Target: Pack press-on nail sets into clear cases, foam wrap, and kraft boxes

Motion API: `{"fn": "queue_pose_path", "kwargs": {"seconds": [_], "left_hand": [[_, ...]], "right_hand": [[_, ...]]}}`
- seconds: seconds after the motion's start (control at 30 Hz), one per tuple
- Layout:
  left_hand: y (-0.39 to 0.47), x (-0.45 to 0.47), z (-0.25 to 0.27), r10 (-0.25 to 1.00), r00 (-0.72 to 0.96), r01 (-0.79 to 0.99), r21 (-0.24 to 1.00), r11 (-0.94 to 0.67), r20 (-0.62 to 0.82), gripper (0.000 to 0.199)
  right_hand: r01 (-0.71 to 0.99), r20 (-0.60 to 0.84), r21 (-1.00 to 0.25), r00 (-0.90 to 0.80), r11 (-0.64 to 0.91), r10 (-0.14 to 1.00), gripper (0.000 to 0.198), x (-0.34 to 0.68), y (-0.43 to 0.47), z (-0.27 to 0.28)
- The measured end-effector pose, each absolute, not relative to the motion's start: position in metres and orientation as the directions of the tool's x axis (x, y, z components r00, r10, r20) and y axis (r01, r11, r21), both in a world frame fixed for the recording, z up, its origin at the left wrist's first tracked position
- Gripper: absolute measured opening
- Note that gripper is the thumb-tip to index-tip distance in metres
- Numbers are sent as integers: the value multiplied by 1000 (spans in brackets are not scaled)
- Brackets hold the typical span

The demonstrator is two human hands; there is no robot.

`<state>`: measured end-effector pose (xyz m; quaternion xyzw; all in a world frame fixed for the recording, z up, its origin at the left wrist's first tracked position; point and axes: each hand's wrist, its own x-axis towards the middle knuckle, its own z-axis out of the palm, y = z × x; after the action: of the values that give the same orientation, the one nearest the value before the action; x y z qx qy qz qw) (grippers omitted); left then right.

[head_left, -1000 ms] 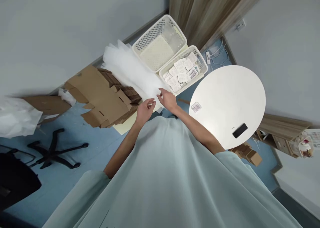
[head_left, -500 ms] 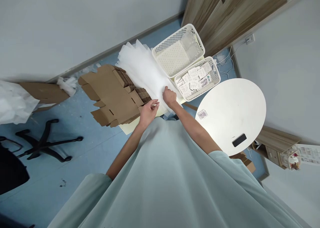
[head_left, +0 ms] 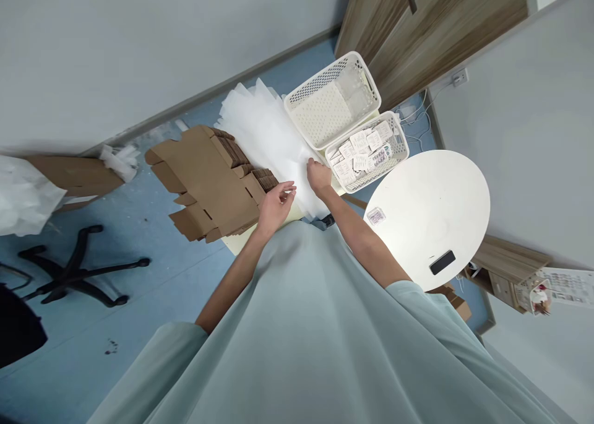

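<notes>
My left hand [head_left: 276, 208] is beside the stack of flat brown cardboard boxes [head_left: 211, 179], its fingers stretched toward the white foam sheets and the thumb a little apart. Nothing shows in it. Over the right side of the pile of thin white foam sheets [head_left: 264, 124], my right hand [head_left: 319, 176] is closed with the fingers curled in. Whatever it may pinch is hidden. To its right is a white basket [head_left: 400, 155] of small white printed packets [head_left: 359, 151]. Behind that sits a second white basket [head_left: 322, 111] with clear plastic bags at one end.
A round white table [head_left: 431, 207] stands at my right, bearing a black phone [head_left: 442, 262] and a small printed packet [head_left: 375, 216]. On the left floor are a black chair base [head_left: 78, 269] and a carton [head_left: 77, 176] beside white plastic. Cables [head_left: 420, 124] run near the wooden cabinet [head_left: 440, 34].
My right hand has shifted slightly away from me and to the right over the foam sheets, still closed. My left hand has barely moved. The whole view has tilted a little.
</notes>
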<state>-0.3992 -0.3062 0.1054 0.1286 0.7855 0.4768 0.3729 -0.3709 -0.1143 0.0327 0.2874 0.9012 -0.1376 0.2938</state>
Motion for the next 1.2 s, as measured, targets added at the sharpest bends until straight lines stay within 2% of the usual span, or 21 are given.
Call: {"fn": "queue_pose_path", "kwargs": {"seconds": [0.17,0.37,0.47,0.53,0.67,0.8,0.9,1.03,1.13,1.2], "left_hand": [[-306,-397,101,576,-674,-171,857,487,-462,37],[-298,-397,97,580,-659,-227,861,455,-480,47],[-287,-397,102,544,-670,-297,853,428,-506,57],[-276,-396,110,530,-675,-382,857,345,-514,63],[-251,-393,130,534,-693,-458,868,193,-484,57],[-226,-383,148,560,-663,-452,862,228,-497,52],[-204,-366,159,630,-608,-412,870,270,-484,50],[-173,-322,170,794,-465,-343,907,246,-391,57],[-152,-280,172,886,-302,-320,913,255,-353,60],[-140,-249,173,921,-183,-284,915,285,-343,59]], "right_hand": [[557,-586,-89,-699,826,409,39,-370,-119,47],[558,-433,-119,-773,821,463,47,-361,-123,80],[599,-341,-202,-785,775,518,49,-348,-124,102],[614,-280,-290,-788,734,548,49,-334,-124,118],[619,-174,-437,-770,653,614,45,-296,-124,147],[632,-110,-466,-736,619,668,37,-246,-127,165],[677,-70,-435,-682,593,728,35,-200,-134,169],[754,-58,-445,-563,483,825,32,-135,-148,169],[779,-43,-548,-389,304,920,33,-88,-153,171],[741,-38,-657,-222,143,974,43,-58,-147,174]]}}
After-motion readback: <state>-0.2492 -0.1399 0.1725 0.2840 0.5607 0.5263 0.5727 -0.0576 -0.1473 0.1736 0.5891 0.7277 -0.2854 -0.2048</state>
